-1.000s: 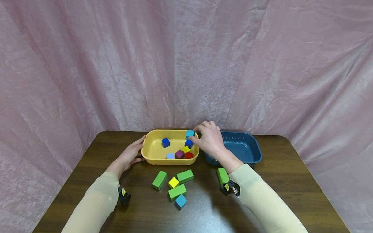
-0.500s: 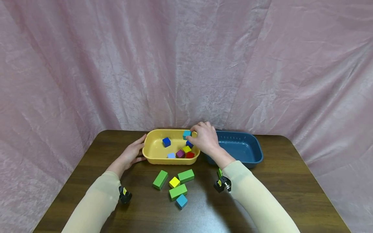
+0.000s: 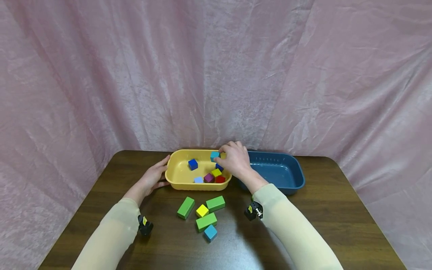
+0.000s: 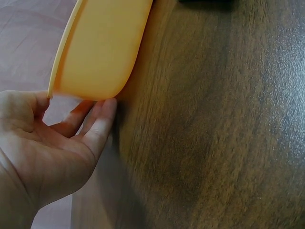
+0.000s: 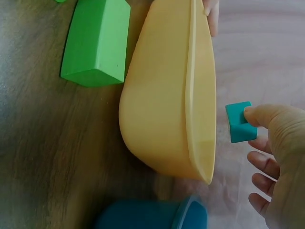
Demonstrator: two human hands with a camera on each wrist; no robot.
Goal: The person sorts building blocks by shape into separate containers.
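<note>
Yellow tray (image 3: 197,186): perhaps six blocks (image 3: 209,178) (one part-hidden). Relaxed left hand (image 3: 153,177) touches it; right hand (image 3: 234,160) pinches one teal cube (image 3: 214,156), shifted slightly leftward.

The yellow tray (image 3: 199,186) looks smooth plastic, the tabletop (image 3: 324,213) glossy wood, the curtain (image 3: 216,75) sheeny cloth.

From the tray (image 3: 179,176) of cubes (image 3: 209,178), loose blocks (image 3: 206,222) lie at six o'clock, my left hand (image 3: 152,178) at nine, another tray (image 3: 278,176) at three.
</note>
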